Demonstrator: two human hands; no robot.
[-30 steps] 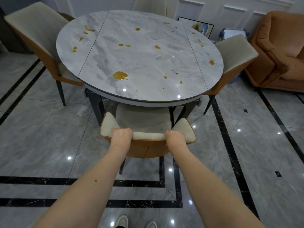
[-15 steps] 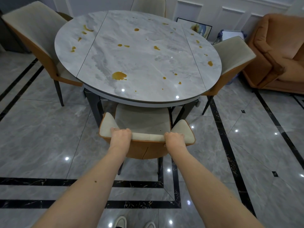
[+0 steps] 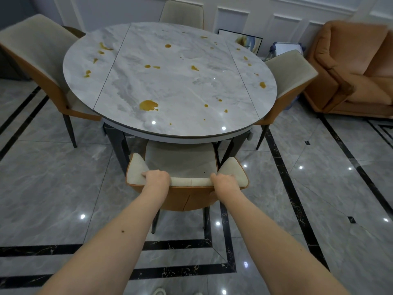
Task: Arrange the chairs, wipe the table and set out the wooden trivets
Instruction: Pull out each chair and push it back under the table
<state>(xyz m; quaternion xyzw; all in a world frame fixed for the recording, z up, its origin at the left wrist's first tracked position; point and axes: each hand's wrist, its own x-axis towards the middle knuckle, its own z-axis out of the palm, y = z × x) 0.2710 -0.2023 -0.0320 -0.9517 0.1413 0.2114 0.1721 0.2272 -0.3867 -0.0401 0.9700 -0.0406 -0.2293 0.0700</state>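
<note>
Chair (image 3: 187,182) backrest gripped by both hands; no legible writing anywhere.

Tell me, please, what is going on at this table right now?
A person grips the backrest of the near chair with the left hand and the right hand; its seat sits partly under the round marble table. Yellow-brown spills dot the unwiped tabletop. Three more chairs stand around it. No trivets are in sight.

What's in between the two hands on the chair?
Only the cream top edge of the chair back lies between the left hand and right hand. That stretch is bare in the head view.
</note>
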